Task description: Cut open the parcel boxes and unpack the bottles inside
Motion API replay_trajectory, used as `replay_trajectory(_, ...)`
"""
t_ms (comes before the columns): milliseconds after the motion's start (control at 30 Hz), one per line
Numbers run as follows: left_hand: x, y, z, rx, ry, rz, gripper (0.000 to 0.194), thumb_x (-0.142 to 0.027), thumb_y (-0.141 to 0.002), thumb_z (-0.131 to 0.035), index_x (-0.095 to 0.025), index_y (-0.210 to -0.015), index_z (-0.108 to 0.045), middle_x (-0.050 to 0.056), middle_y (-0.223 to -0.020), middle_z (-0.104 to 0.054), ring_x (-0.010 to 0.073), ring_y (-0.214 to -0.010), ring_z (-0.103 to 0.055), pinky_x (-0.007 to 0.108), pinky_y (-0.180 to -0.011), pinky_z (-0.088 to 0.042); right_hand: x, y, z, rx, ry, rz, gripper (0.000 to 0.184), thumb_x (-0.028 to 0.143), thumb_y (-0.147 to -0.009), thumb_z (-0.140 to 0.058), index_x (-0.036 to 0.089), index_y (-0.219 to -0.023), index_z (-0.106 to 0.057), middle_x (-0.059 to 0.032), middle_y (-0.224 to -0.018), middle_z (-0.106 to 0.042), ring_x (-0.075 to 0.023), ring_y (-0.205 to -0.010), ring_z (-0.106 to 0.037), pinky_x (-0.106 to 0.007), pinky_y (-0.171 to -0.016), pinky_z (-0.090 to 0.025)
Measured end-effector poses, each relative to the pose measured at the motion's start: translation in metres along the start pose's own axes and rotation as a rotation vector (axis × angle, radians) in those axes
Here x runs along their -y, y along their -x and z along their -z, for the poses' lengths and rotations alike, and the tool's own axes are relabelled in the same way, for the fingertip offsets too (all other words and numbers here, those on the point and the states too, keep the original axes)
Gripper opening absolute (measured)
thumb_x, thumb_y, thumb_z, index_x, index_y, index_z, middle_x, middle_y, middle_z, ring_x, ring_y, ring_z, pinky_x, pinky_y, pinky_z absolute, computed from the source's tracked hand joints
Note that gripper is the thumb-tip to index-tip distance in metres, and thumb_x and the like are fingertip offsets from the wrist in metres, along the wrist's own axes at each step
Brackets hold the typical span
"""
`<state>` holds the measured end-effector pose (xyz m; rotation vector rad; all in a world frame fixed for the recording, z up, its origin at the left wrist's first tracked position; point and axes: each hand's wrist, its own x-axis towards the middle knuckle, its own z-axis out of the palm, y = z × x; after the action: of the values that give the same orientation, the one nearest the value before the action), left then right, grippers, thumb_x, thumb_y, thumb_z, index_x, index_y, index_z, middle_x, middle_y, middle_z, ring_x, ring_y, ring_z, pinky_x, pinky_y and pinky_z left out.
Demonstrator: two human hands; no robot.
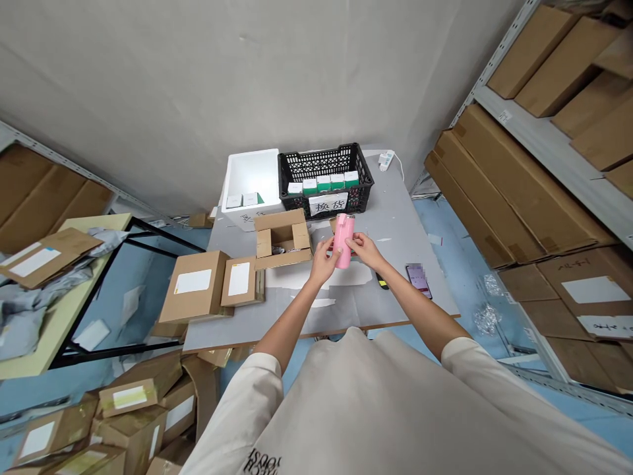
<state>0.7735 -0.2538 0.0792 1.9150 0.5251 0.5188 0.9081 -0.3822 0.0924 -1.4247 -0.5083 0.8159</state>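
**Q:** What do my hands hold, and how?

**A:** My left hand [322, 260] and my right hand [361, 248] both hold the pink insulated bottle [343, 241], one on each side. My fingers [350, 242] are closed around its body and press in from both sides. The bottle stands slightly tilted, just right of the open cardboard carton [281, 221]. I cannot tell whether its base touches the grey work table [398, 224].

**Q:** What lies around that carton?

**A:** Behind it sits the black plastic crate [325, 157], holding a row of small green-and-white boxes [324, 183]. Behind it and to the left is the white foam box [250, 173]. Two labelled cardboard boxes [194, 285] lie to its left. Well to its right lies a phone [418, 280].

**Q:** How do things stand at this moment?

**A:** The carton's flaps stand open, and crumpled wrapping shows inside it. The bottle is outside the carton, in my grip. The two labelled boxes look closed, and the small boxes stand in their crate.
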Motion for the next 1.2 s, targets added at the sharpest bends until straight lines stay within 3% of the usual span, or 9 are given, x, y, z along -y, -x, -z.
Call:
replay_trajectory(267, -0.009, 0.003, 0.002, -0.019, -0.016, -0.035, 0.057, -0.053, -0.104, -0.048, -0.025, -0.153, -0.051, 0.013, -0.133, -0.057, 0.0221, -0.109, -0.065, 0.034, -0.089, -0.058, 0.004, 0.003, 0.007, 0.076, 0.135, 0.065, 0.054, 0.058, -0.084, -0.069, 0.021, -0.124, -0.066, -0.0013, -0.091, -0.069, -0.0189, -0.084, -0.067, -0.032, -0.073, -0.060)
replay_trajectory(367, -0.009, 0.003, 0.002, -0.001, -0.024, -0.008, 0.065, -0.053, -0.096, -0.063, -0.026, -0.154, -0.049, 0.013, -0.134, -0.057, 0.0232, -0.109, -0.067, 0.036, -0.089, -0.059, 0.002, 0.002, 0.009, 0.039, 0.204, 0.084, 0.057, 0.055, -0.084, -0.070, 0.020, -0.128, -0.063, -0.0009, -0.088, -0.067, -0.0185, -0.081, -0.067, -0.034, -0.077, -0.060)
replay_trajectory(467, -0.003, 0.001, 0.000, 0.010, 0.039, 0.018, 0.070, -0.050, -0.089, -0.073, -0.024, -0.151, -0.053, 0.013, -0.132, -0.061, 0.0253, -0.107, -0.069, 0.037, -0.087, -0.060, -0.002, 0.000, 0.010, -0.015, 0.269, 0.116, 0.053, 0.054, -0.084, -0.071, 0.020, -0.123, -0.060, -0.0047, -0.103, -0.068, -0.0187, -0.087, -0.067, -0.035, -0.080, -0.059)
replay_trajectory(567, 0.006, 0.000, -0.002, 0.023, 0.069, 0.017, 0.067, -0.051, -0.090, -0.072, -0.023, -0.149, -0.055, 0.014, -0.131, -0.065, 0.0268, -0.110, -0.069, 0.038, -0.088, -0.060, -0.005, -0.002, 0.010, 0.007, 0.237, 0.113, 0.049, 0.054, -0.086, -0.068, 0.022, -0.121, -0.055, -0.0070, -0.114, -0.067, -0.0188, -0.090, -0.067, -0.036, -0.079, -0.060)
replay_trajectory(700, 0.013, 0.002, -0.003, 0.028, 0.107, -0.018, 0.067, -0.053, -0.095, -0.064, -0.023, -0.153, -0.050, 0.016, -0.139, -0.058, 0.0274, -0.116, -0.066, 0.039, -0.091, -0.060, -0.004, -0.002, 0.010, 0.017, 0.225, 0.125, 0.046, 0.054, -0.087, -0.068, 0.024, -0.120, -0.055, -0.0058, -0.108, -0.068, -0.0193, -0.090, -0.067, -0.036, -0.079, -0.059)
replay_trajectory(833, 0.008, 0.004, -0.006, -0.006, 0.183, -0.019, 0.059, -0.045, -0.098, -0.060, -0.024, -0.153, -0.051, 0.016, -0.142, -0.051, 0.0265, -0.121, -0.064, 0.040, -0.096, -0.059, 0.004, 0.000, 0.009, -0.026, 0.296, 0.187, 0.050, 0.053, -0.083, -0.074, 0.023, -0.121, -0.061, -0.0066, -0.109, -0.069, -0.0195, -0.089, -0.066, -0.037, -0.083, -0.058)
replay_trajectory(1000, -0.002, 0.003, -0.005, -0.006, 0.158, 0.004, 0.065, -0.038, -0.088, -0.075, -0.023, -0.148, -0.057, 0.014, -0.132, -0.061, 0.0281, -0.118, -0.065, 0.041, -0.096, -0.058, 0.008, 0.004, 0.006, -0.072, 0.353, 0.182, 0.051, 0.054, -0.077, -0.080, 0.021, -0.113, -0.066, -0.0053, -0.103, -0.069, -0.0189, -0.081, -0.065, -0.037, -0.081, -0.058)
replay_trajectory(1200, 0.002, -0.002, -0.001, -0.004, 0.287, 0.024, 0.070, -0.052, -0.086, -0.078, -0.021, -0.145, -0.058, 0.014, -0.131, -0.068, 0.0297, -0.117, -0.066, 0.041, -0.092, -0.058, 0.002, 0.001, 0.009, 0.044, 0.302, 0.283, 0.045, 0.052, -0.089, -0.068, 0.023, -0.123, -0.066, -0.0090, -0.120, -0.071, -0.0228, -0.107, -0.067, -0.040, -0.094, -0.055)
